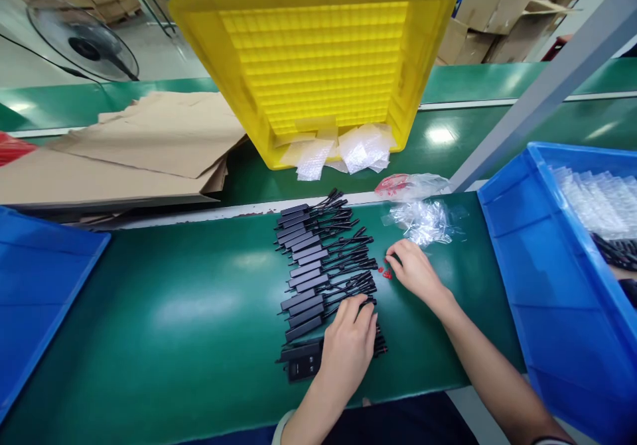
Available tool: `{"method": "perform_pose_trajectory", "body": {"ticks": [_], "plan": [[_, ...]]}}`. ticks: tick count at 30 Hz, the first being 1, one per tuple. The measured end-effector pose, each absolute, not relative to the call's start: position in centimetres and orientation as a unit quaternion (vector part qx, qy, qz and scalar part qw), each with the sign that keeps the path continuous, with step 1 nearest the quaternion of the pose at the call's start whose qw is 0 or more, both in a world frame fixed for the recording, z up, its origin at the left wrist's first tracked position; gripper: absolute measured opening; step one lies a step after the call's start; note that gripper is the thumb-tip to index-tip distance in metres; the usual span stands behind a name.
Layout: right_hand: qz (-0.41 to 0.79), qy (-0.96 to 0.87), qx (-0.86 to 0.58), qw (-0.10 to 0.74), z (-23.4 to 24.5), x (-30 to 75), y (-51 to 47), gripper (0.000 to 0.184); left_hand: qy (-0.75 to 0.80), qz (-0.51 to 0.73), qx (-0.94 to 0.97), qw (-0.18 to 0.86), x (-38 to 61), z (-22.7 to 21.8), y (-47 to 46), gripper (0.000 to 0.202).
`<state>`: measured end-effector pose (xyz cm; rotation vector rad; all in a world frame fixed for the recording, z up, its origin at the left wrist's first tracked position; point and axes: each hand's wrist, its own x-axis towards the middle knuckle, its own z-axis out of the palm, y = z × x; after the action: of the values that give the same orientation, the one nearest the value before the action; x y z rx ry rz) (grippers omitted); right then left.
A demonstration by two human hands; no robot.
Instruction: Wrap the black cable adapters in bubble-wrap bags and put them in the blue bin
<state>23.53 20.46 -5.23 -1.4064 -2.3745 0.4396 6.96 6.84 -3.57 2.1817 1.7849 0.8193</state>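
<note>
We hold our left hand [348, 342] palm down, fingers [352, 307] bent, our right hand [412, 269] farther forward, fingertips [391, 250] drawn together, right forearm [490, 352] bare, slanting inward from the side.

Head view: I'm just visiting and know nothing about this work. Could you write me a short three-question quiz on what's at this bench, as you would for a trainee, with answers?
1. Multiple choice: what lies by the fingertips of the right hand?
A) electric fan
B) small red pieces
C) flat cardboard sheets

2. True or false: the left hand is at the side of the black units where their cables run out.

3. Fill in the color: bubble-wrap sheets lie at the lower edge of the large ____ crate.

Key: 1. B; 2. True; 3. yellow
</note>
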Motion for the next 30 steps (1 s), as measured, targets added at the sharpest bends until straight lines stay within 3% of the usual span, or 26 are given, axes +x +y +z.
{"method": "perform_pose_trajectory", "body": {"ticks": [3,9,18,25,30], "plan": [[0.132,-0.850,-0.488,0.147,-5.7,22.9,20.4,0.011,0.631,0.222,0.741,0.063,7.5,-4.0,7.5,0.015],[0.092,-0.857,-0.494,0.115,-5.9,22.8,19.9,0.021,0.642,0.155,0.746,0.086,7.5,-3.9,7.8,0.014],[0.065,-0.828,-0.539,0.143,-7.2,22.3,20.0,0.025,0.641,0.089,0.747,0.149,7.4,-3.4,8.0,0.023],[0.126,-0.830,-0.521,0.155,-5.9,24.3,19.5,0.017,0.627,0.168,0.714,0.262,6.5,-3.2,7.7,0.024],[0.114,-0.837,-0.521,0.123,-5.9,24.8,18.9,0.023,0.591,0.230,0.694,0.341,5.4,-2.7,7.8,0.020]]}}
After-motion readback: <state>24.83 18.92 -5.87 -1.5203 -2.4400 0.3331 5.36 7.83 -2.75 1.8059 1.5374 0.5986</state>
